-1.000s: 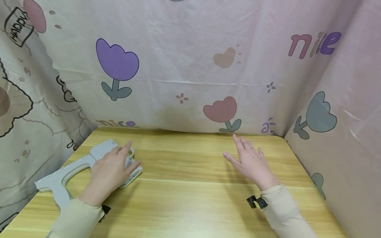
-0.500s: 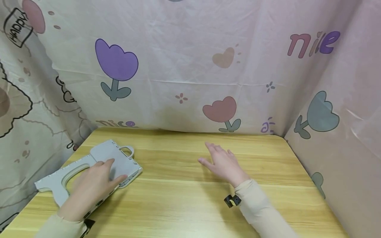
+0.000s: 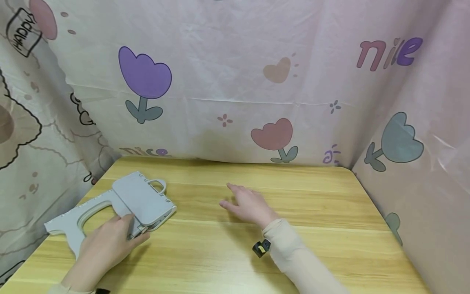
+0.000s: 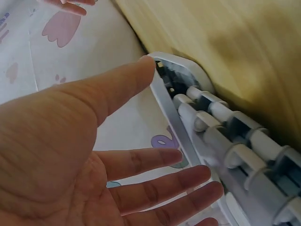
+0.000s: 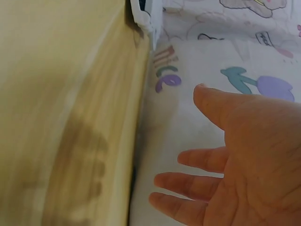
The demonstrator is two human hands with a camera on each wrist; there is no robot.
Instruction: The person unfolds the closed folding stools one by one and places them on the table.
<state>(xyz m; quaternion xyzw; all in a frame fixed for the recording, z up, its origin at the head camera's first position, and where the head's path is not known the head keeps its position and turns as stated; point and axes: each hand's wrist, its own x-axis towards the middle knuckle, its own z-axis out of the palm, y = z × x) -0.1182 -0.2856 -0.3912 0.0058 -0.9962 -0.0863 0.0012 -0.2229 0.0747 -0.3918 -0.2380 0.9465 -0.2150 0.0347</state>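
Sitting farther left than a second ago, my right hand (image 3: pixel 251 206) is now nearer the middle, and my left hand (image 3: pixel 108 241) is closer to me, while the grey folding stool (image 3: pixel 137 200) stays put. Largest is the printed cloth (image 3: pixel 216 61), rising behind and on both sides of one wooden table (image 3: pixel 227 249). One stool lies folded on the table's left part, its long axis slanting from the leg end (image 3: pixel 69 226) at near left to the broad panel at far right. Two beige sleeves reach in at the near edge. Of my two hands, the right is spread over bare wood, thumb well apart from the fingers; the left is over the stool's near side, fingers straight and thumb held away, though I cannot tell whether either touches it. White hinge barrels (image 4: pixel 235 155) line that side, too cut off to count. One loop handle (image 3: pixel 163 184) points to the far right. Two black wrist devices are smallest, one per arm.
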